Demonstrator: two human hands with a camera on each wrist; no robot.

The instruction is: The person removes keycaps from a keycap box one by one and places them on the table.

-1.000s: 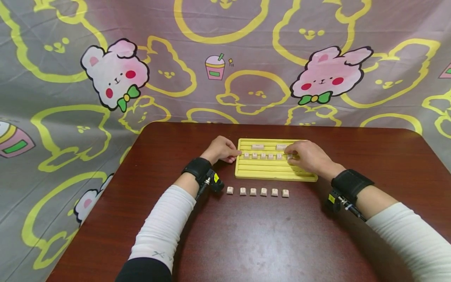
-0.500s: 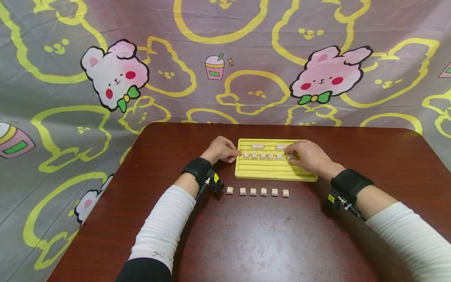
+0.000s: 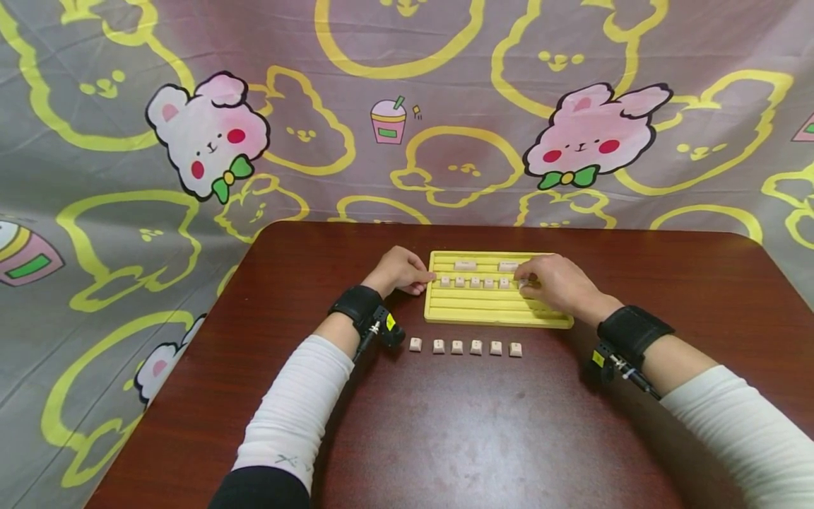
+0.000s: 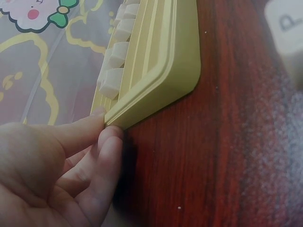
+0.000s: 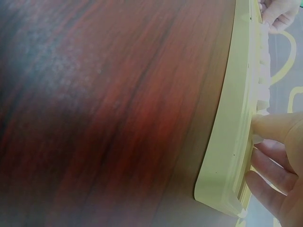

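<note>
A yellow ridged tray [image 3: 490,314] lies on the table, with a row of small white keycaps [image 3: 475,283] set along one of its middle ridges. My left hand [image 3: 400,270] pinches the tray's left edge; the left wrist view shows the thumb on the rim and a finger against the outer side. Over the tray's right part, my right hand [image 3: 558,283] pinches a keycap [image 3: 523,283] at the right end of that row. That keycap is mostly covered by the fingers. Two longer keycaps, one left [image 3: 465,265] and one right [image 3: 507,266], sit on a ridge farther back.
In front of the tray, several loose keycaps [image 3: 475,347] stand in a line on the dark wooden table [image 3: 445,438]. One keycap [image 4: 288,28] marked with a letter looms close in the left wrist view. A patterned cloth [image 3: 458,106] hangs behind the table's far edge.
</note>
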